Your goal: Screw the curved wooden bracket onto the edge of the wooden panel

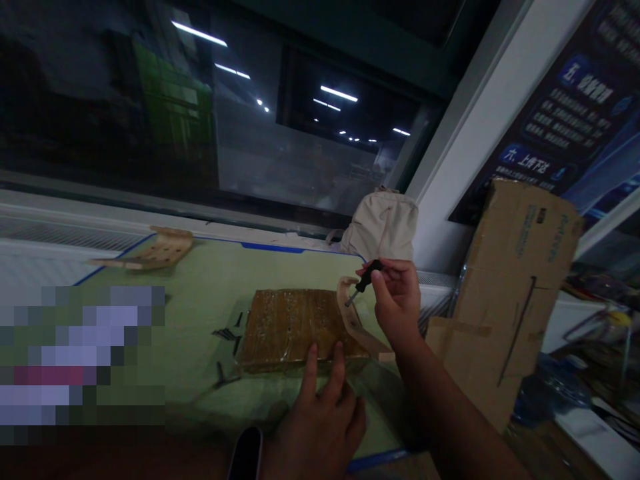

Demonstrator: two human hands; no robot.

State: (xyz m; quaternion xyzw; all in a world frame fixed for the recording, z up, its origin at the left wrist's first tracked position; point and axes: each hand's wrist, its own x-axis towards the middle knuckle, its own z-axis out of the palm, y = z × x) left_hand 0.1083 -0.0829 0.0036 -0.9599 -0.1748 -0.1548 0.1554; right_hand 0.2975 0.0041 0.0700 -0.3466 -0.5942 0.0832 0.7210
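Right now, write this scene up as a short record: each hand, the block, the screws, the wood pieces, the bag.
Left hand: on the block, at its near edge
Right hand: holds the screwdriver, tip at the curved wood; contact unclear
Block: brown, flat on the table
Screws: black, scattered left of the block
Second wood piece: far left corner of the table
Bag: pale, beyond the table's far edge
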